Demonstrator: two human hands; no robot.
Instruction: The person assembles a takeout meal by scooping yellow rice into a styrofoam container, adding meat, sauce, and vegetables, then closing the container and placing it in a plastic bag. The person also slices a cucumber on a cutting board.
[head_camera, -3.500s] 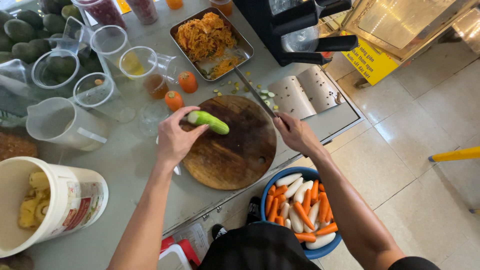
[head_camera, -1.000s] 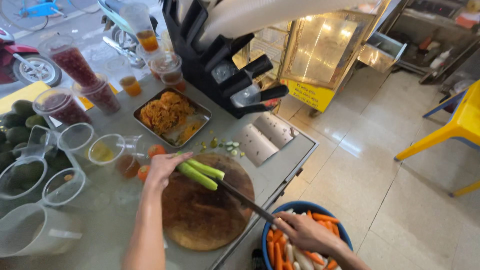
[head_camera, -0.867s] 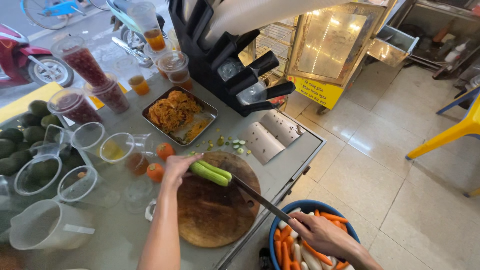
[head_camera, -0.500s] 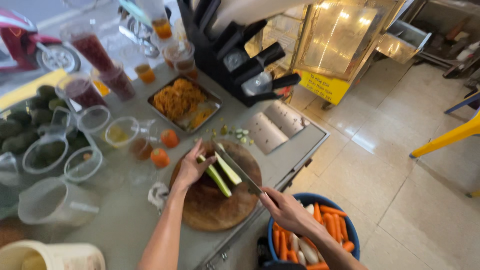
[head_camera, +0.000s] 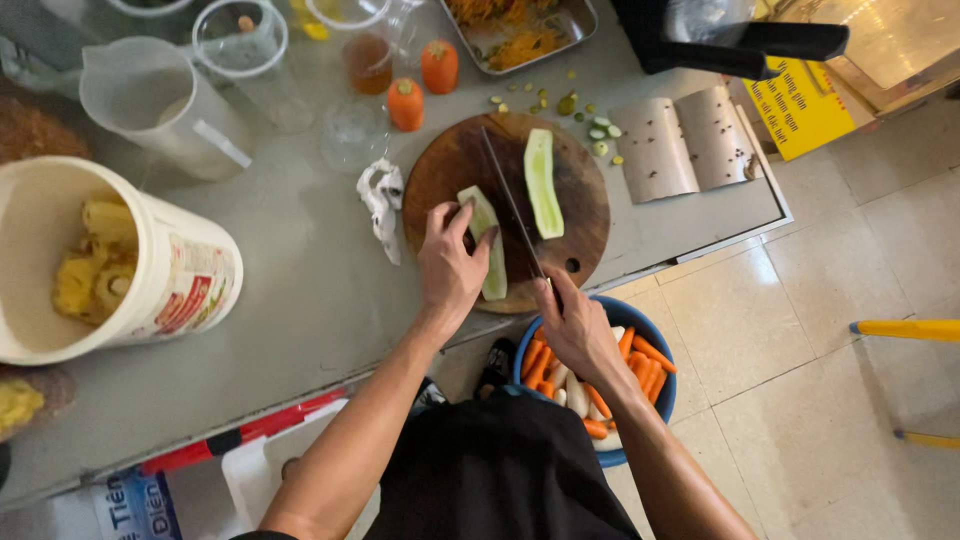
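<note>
Change since half a second ago: the cucumber halves then lay side by side under the left hand; they now lie apart, and the view has tipped down to look straight onto the board.
Meaning: judged from this, the lengthwise split is done and the nearer half is set up for the next cut.
Cutting board: round, dark wood, centre of the frame on the grey steel counter.
Left cucumber half: pale cut face up, on the left of the board, its far end showing above the fingers.
Right cucumber half: cut face up, lying free right of the blade, touched by nothing.
Left hand: laid over the left half; fingers curled and close together, fingertips pressing the piece down on the board.
Right hand: below the board at its lower edge; fingers wrapped tight round the handle of the knife.
Knife blade: runs up the board between the two halves, just beside the left-hand fingertips; whether the edge is touching the wood, cannot tell.
Blue bowl: under the right wrist, below counter level, holding orange and white vegetable sticks.
White bucket: left of frame, yellow pieces inside.
Crumpled cloth: just left of the board.
</note>
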